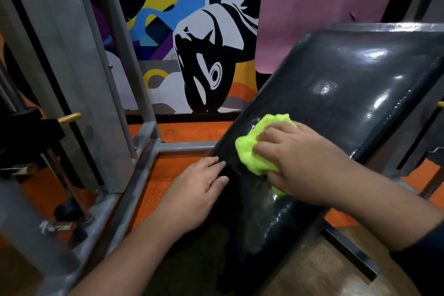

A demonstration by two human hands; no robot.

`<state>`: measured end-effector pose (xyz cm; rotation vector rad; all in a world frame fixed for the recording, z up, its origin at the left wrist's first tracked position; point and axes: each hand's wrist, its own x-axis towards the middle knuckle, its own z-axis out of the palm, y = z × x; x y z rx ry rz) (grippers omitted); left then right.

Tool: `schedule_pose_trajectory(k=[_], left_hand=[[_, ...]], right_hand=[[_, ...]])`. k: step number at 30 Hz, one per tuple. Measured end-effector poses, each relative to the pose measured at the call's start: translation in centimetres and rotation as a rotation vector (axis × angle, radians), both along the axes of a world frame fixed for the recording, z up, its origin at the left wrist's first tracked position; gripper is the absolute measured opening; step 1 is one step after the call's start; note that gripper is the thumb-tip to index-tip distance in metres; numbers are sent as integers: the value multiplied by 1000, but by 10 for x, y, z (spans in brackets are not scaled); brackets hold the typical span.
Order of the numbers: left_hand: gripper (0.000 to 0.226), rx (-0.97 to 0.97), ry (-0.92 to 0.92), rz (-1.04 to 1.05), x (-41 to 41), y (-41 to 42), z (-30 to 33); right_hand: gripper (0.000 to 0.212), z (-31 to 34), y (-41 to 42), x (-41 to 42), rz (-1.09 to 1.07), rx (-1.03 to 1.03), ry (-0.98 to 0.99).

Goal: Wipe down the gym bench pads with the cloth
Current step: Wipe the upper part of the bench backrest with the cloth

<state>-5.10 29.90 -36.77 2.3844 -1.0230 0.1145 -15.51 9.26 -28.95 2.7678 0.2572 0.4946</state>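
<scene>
A: Right hand (pixel 298 163) state?
B: Grip clamped on the cloth (pixel 257 149); fingers curled over a bunched neon yellow-green wad, pressing it down onto the black bench pad (pixel 348 84).

A: Cloth position relative to that grip?
B: Mostly under and ahead of the fingers, bulging out toward the far-left side of the grip; a small corner showing behind the heel of the hand.

A: Left hand (pixel 199 190)?
B: Grip apart, fingers straight and close together, lying flat on the left edge of the pad, just beside the right-hand grip. Holding nothing.

A: Pad itself?
B: Glossy black, tilted, rising away up and to the right of the grip. Bright highlights on the far part; wet-looking sheen just below the grip.

A: Surroundings?
B: Grey steel frame (pixel 144 151) left of the left hand, crossbar meeting the pad's edge. Orange floor (pixel 185 134) beneath. Painted mural (pixel 204 43) on the wall beyond, pink mat (pixel 312 7) hanging above the pad. Yellow-tipped pin (pixel 69 118) on the machine far left.
</scene>
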Motion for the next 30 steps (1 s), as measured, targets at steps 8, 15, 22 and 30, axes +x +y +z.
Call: schedule_pose_trajectory(k=[8, 15, 22, 30], left_hand=[[47, -6, 61, -8, -2, -3, -6], [48, 5, 70, 4, -4, -6, -4], [44, -4, 46, 6, -2, -6, -10], [47, 4, 22, -2, -5, -6, -14]], right_hand=[[54, 4, 3, 14, 40, 7, 64], [58, 4, 6, 29, 55, -8, 165], [42, -2, 18, 42, 86, -60, 171], [34, 1, 22, 52, 68, -58, 200]])
